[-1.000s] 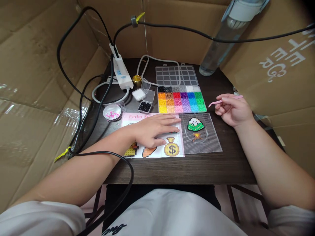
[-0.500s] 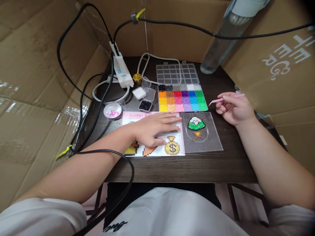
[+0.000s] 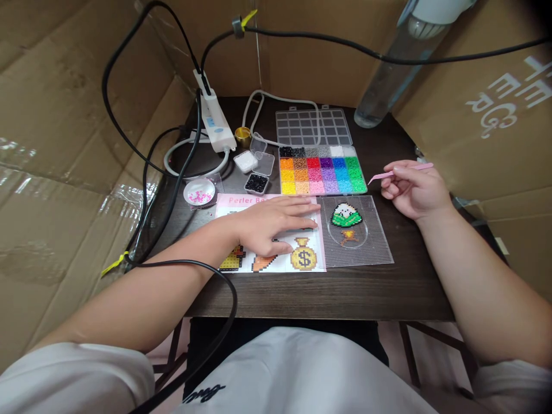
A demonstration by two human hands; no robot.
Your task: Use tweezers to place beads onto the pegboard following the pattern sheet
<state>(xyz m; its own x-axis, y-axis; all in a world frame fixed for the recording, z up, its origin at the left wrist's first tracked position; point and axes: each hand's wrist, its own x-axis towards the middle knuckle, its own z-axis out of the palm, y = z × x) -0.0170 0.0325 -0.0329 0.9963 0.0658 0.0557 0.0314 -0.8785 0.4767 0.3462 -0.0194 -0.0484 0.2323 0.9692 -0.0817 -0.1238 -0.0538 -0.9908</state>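
Observation:
My left hand point(image 3: 276, 225) lies flat with fingers spread on the Perler bead pattern sheet point(image 3: 269, 265), covering its middle. A money bag and part of a carrot show below the hand. In my right hand point(image 3: 416, 191) are pink tweezers point(image 3: 411, 168), held above the table's right side with the bent tip pointing left. Between the hands lies a clear pegboard point(image 3: 379, 241). On it sit a finished-looking white and green bead shape point(image 3: 347, 215) outlined in black and a small orange and brown bead piece point(image 3: 349, 236). Behind stands an open bead box point(image 3: 321, 169) sorted by colour.
Two small cases hold white beads point(image 3: 245, 161) and black beads point(image 3: 256, 184). A white dish point(image 3: 199, 192) has pink beads. A power strip point(image 3: 216, 123), gold cup point(image 3: 242, 136) and clear tube point(image 3: 379, 95) stand behind. A black cable point(image 3: 233, 299) crosses my left forearm. Cardboard walls surround the table.
The whole view has shifted slightly. My left hand stays flat on the sheet, and my right hand still holds the tweezers in about the same place.

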